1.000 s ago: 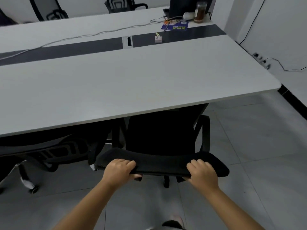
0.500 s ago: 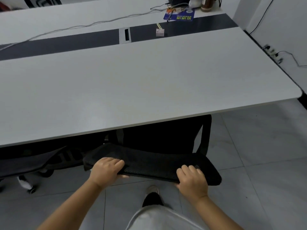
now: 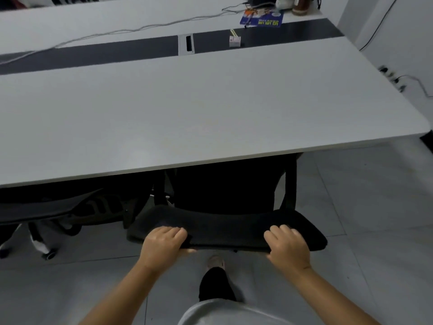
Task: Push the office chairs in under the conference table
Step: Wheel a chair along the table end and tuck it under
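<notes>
A black office chair (image 3: 225, 227) stands at the near edge of the white conference table (image 3: 210, 109), its seat mostly hidden beneath the tabletop and only its backrest top sticking out. My left hand (image 3: 165, 241) grips the left end of that backrest top, fingers over it and thumb below. My right hand (image 3: 287, 243) grips the right end the same way. A second black chair (image 3: 58, 207) sits under the table to the left, largely hidden by the tabletop.
A dark strip with a cable port (image 3: 186, 43) runs along the table's middle, with a small box (image 3: 235, 41), a blue booklet (image 3: 262, 18) and a grey cable (image 3: 117, 31) beyond. My foot (image 3: 216, 262) is on the tiled floor below the chair. A power strip (image 3: 393, 77) lies by the right wall.
The chair has rolled further beneath the tabletop with both hands still gripping its backrest. My view has moved closer to the table and my foot has stepped forward.
</notes>
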